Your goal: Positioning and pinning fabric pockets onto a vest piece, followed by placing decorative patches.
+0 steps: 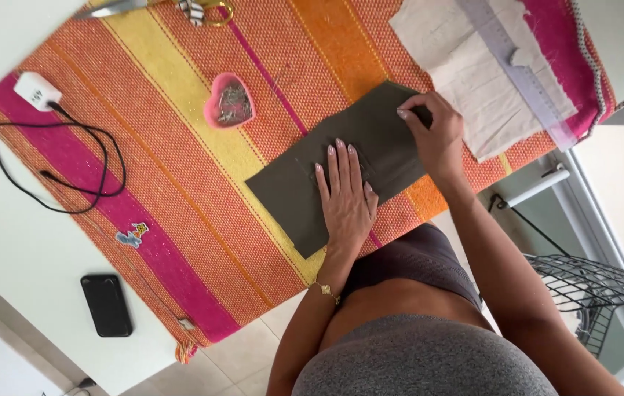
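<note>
- One olive fabric piece was laid on the striped cloth.
- Left hand was pressed flat, fingers spread, upon its middle.
- Right hand was curled, pinching its far edge.

Bare arms, no sleeves — a thin gold chain bracelet on the left wrist, pale polished nails, grey-brown cropped top, grey waistband nearest the camera.

Both hands on olive fabric
</note>
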